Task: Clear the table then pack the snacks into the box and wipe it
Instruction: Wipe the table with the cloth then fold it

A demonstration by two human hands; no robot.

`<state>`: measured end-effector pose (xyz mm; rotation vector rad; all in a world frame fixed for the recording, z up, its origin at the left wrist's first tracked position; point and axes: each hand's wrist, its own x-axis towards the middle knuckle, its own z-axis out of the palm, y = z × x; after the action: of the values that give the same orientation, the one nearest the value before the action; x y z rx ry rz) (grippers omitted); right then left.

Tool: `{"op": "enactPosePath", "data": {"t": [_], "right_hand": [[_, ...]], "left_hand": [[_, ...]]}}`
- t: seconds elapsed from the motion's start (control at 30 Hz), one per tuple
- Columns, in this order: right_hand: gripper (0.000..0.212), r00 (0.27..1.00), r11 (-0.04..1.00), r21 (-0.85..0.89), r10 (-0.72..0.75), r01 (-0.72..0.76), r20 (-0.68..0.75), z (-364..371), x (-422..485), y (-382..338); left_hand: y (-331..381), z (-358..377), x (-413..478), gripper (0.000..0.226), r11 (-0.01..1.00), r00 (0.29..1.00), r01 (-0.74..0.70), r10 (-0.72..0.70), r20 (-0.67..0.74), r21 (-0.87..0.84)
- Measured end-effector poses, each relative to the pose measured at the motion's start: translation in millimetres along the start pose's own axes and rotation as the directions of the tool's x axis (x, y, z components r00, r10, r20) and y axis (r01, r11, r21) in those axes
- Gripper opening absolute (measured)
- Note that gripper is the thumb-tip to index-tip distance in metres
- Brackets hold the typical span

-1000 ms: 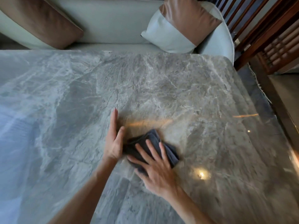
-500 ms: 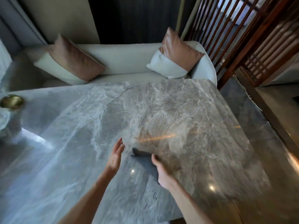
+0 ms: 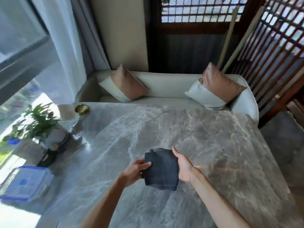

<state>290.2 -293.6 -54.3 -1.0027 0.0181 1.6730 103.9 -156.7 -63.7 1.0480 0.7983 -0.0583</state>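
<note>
A dark grey folded cloth [image 3: 161,170] is held up above the grey marble table [image 3: 213,145], between both hands. My left hand [image 3: 134,170] grips its left edge with the thumb on top. My right hand [image 3: 184,165] supports its right side, palm against the cloth. A clear plastic box with a blue-rimmed lid [image 3: 24,183] stands closed at the table's left edge. No snacks are visible.
A potted green plant [image 3: 37,124] and a brass bowl [image 3: 82,109] stand at the table's far left. A white sofa [image 3: 164,89] with two cushions runs along the far edge. A wooden lattice screen [image 3: 271,55] is at the right.
The cloth lay flat on the table under my right hand; now both hands hold it folded above the surface. The view has tilted up, showing the box, plant and room.
</note>
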Motion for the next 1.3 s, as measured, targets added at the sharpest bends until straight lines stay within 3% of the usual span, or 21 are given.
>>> {"op": "enactPosePath", "data": {"t": [0.23,0.4,0.57,0.73,0.83,0.93,0.97,1.07,1.2,1.3], "right_hand": [[0.047,0.96,0.944,-0.303,0.195,-0.128,0.202,68,54,-6],[0.044,0.945,0.85,-0.511,0.263,-0.132,0.193,136,109,18],[0.033,0.976,0.798,-0.597,0.188,-0.085,0.111,205,169,45],[0.033,0.979,0.788,-0.6,0.202,-0.138,0.04,249,236,59],[0.034,0.994,0.765,-0.637,0.106,-0.098,-0.025,276,286,55],[0.033,0.998,0.736,-0.677,-0.053,0.013,-0.038,299,338,45],[0.033,0.992,0.697,-0.715,-0.117,0.052,-0.043,307,354,42],[0.038,0.96,0.533,-0.834,-0.281,0.145,-0.013,317,396,35],[0.053,0.927,0.19,-0.972,-0.37,0.139,0.06,298,433,48],[0.054,0.961,0.054,-0.999,-0.275,-0.001,-0.016,274,443,79]], "left_hand": [[6,-65,-61,0.03,0.991,0.954,-0.097,0.066,-0.291,-0.091],[-2,-126,-106,0.03,0.986,0.881,-0.139,0.082,-0.466,-0.088],[-4,-201,-122,0.023,0.987,0.773,-0.133,0.046,-0.632,-0.091],[10,-292,-109,0.02,0.998,0.765,-0.064,0.032,-0.644,-0.026],[33,-348,-90,0.006,0.999,0.809,-0.034,0.043,-0.586,0.026],[63,-397,-65,0.032,0.992,0.804,-0.051,0.111,-0.584,0.118],[73,-412,-57,0.033,0.988,0.793,-0.065,0.138,-0.593,0.142],[89,-448,-27,0.005,0.986,0.773,-0.108,0.164,-0.613,0.127],[66,-470,22,0.024,0.989,0.716,-0.133,0.138,-0.685,0.06],[37,-463,44,0.037,0.974,0.676,-0.045,-0.135,-0.724,-0.223]]}}
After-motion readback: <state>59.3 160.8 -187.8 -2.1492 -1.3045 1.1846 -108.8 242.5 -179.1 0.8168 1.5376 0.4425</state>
